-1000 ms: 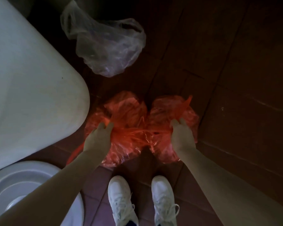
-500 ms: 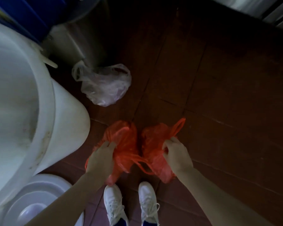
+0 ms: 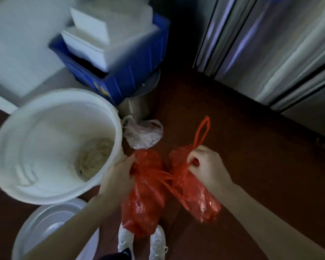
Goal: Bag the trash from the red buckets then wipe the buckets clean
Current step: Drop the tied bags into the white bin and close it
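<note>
Bags of red plastic [image 3: 144,203], bunched on the floor [image 3: 242,132] a second ago, now hang lifted beside the white bucket [image 3: 45,139], left hand [image 3: 116,177] and right hand [image 3: 208,166] each with fingers clamped on a neck; bagging seems nearly done.

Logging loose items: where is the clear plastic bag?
Head view, centre: the clear plastic bag lies on the floor right of the white bucket, just beyond the red bags.

Dark red-brown floor tiles [image 3: 261,147] are lying in dim light. A steel cabinet [image 3: 270,44] is standing at the upper right, catching pale streaks. A blue crate [image 3: 133,76] is holding white foam boxes [image 3: 101,40] against a pale wall [image 3: 17,44], a white bucket [image 3: 45,132] sitting near it.
</note>
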The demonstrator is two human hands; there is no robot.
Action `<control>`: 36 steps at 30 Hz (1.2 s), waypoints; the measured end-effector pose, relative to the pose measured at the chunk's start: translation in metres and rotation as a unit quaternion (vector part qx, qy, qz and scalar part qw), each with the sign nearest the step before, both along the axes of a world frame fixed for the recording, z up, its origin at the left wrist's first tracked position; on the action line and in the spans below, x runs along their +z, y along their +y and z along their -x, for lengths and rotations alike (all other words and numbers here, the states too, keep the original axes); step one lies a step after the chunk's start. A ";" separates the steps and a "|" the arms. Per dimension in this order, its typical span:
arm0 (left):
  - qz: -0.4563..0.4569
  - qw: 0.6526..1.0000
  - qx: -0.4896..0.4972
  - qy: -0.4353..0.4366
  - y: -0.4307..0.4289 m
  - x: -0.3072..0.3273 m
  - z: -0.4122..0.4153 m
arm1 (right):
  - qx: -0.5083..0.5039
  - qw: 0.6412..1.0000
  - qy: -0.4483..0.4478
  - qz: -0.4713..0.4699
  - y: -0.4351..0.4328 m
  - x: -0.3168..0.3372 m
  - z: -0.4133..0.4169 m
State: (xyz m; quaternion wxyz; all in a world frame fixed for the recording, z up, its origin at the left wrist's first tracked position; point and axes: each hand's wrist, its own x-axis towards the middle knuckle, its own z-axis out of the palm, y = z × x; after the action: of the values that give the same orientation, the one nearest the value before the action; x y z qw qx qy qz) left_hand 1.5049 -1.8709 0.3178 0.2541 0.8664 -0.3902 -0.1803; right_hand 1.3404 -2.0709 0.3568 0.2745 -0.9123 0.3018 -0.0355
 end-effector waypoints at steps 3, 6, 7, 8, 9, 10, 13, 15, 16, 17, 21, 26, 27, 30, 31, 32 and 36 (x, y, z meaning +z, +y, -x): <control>0.026 0.997 0.049 -0.046 0.010 0.052 -0.029 | 0.047 0.997 -0.049 0.030 0.001 0.063 -0.045; 0.052 0.993 0.084 -0.061 0.026 0.093 -0.067 | 0.088 0.990 -0.096 0.059 0.010 0.111 -0.096; 0.061 0.991 0.095 -0.066 0.033 0.103 -0.081 | 0.097 0.987 -0.105 0.066 0.014 0.123 -0.114; 0.067 0.990 0.104 -0.071 0.039 0.112 -0.095 | 0.107 0.985 -0.114 0.073 0.019 0.134 -0.132; 0.070 0.988 0.109 -0.079 0.046 0.118 -0.110 | 0.118 0.982 -0.123 0.081 0.023 0.143 -0.151; 0.072 0.987 0.109 -0.089 0.052 0.123 -0.125 | 0.130 0.979 -0.132 0.089 0.027 0.150 -0.170; 0.072 0.985 0.116 -0.110 0.075 0.126 -0.171 | 0.160 0.971 -0.149 0.098 0.042 0.159 -0.230; 0.068 0.982 0.133 -0.118 0.093 0.122 -0.205 | 0.172 0.970 -0.148 0.090 0.054 0.155 -0.273; 0.062 0.980 0.141 -0.124 0.102 0.117 -0.222 | 0.178 0.970 -0.143 0.085 0.061 0.149 -0.294; 0.053 0.980 0.146 -0.128 0.111 0.111 -0.239 | 0.186 0.970 -0.135 0.079 0.068 0.141 -0.315; -0.010 0.983 0.148 -0.110 0.139 0.064 -0.296 | 0.212 0.974 -0.066 0.044 0.096 0.082 -0.392; -0.107 0.981 0.148 -0.067 0.162 -0.025 -0.346 | 0.227 0.973 0.031 0.018 0.127 -0.015 -0.458; -0.122 0.980 0.149 -0.057 0.166 -0.045 -0.355 | 0.224 0.973 0.049 0.022 0.134 -0.037 -0.469; -0.155 0.975 0.159 -0.019 0.179 -0.104 -0.374 | 0.199 0.975 0.095 -0.004 0.152 -0.104 -0.493; -0.165 0.973 0.160 -0.007 0.183 -0.122 -0.377 | 0.195 0.974 0.115 -0.011 0.157 -0.125 -0.497; -0.181 0.971 0.158 0.001 0.187 -0.139 -0.380 | 0.193 0.972 0.135 -0.014 0.161 -0.143 -0.501; -0.270 0.953 0.134 0.017 0.197 -0.194 -0.383 | 0.187 0.962 0.201 -0.006 0.164 -0.205 -0.501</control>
State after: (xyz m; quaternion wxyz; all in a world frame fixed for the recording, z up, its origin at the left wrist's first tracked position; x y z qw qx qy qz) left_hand 1.8876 -1.6735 0.1235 0.0386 0.9438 -0.2030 -0.2578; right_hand 1.8418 -1.9066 0.1519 0.2153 -0.9394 0.1746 0.2019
